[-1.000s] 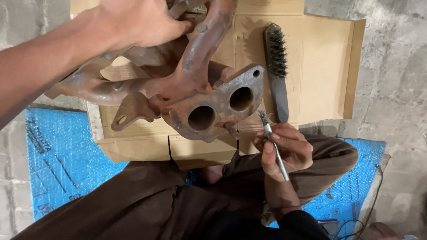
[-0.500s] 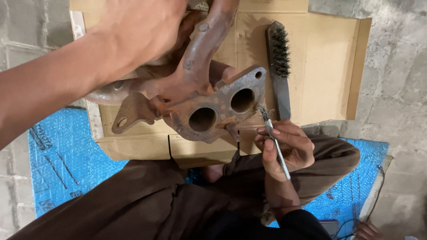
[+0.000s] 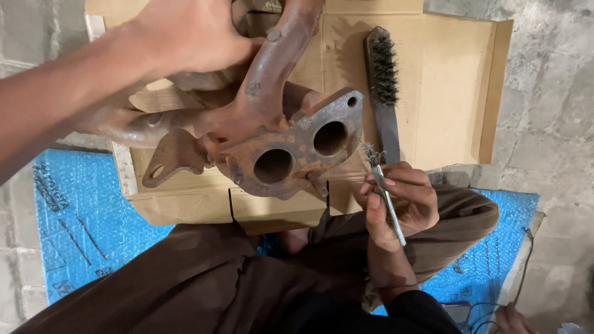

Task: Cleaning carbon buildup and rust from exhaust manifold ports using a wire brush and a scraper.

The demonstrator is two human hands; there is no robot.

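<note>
Gripping the rusty exhaust manifold (image 3: 272, 133) over the cardboard (image 3: 445, 93), the left hand (image 3: 185, 40) tilts its two-hole end toward the person. The right hand (image 3: 399, 201) pinches a small wire brush (image 3: 385, 192), bristle tip pointing up and away, just beside that end.

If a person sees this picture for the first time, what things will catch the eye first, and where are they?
First is the rusty metal manifold with two round holes, in the middle over the flat cardboard; the left hand grips its pipes at the top. Just right of its flange, the right hand holds a small wire brush, bristle tip up. A larger wire brush lies on the cardboard behind.
</note>
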